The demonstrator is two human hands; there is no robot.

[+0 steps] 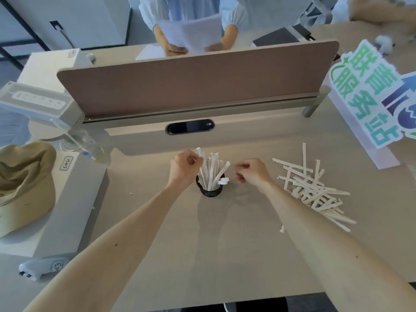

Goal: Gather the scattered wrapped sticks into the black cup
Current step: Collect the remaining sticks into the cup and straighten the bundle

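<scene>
We see the black cup (210, 190) standing upright near the middle of the table (225, 255), already holding a fan of wrapped sticks (211, 172) that lean outward past its rim, one of them bent over the right edge. Our left hand (183, 166) hovers just left of the cup with its fingers curled, thumb and forefinger pinching the top of the tallest stick (200, 154). Our right hand (252, 171) sits just right of the cup, fingers curled inward in a loose pinch (whether anything is between the fingertips we cannot tell). Both forearms stretch in from the near edge of the table, leaving an open wedge of bare tabletop between them in front of the cup.

Further right, well apart from the cup, lies the pile of loose sticks (315, 190), crisscrossed and spreading toward the right edge; a small paper scrap (281, 229) sits near it. Behind the cup a brown divider panel (193, 79) closes off the far side, with a dark oval insert (190, 127) in the table just before it. On the left, a white box (54, 212) carries a tan hat (24, 183), crowding that side. At far right a green-lettered sign (369, 95) leans near the corner
</scene>
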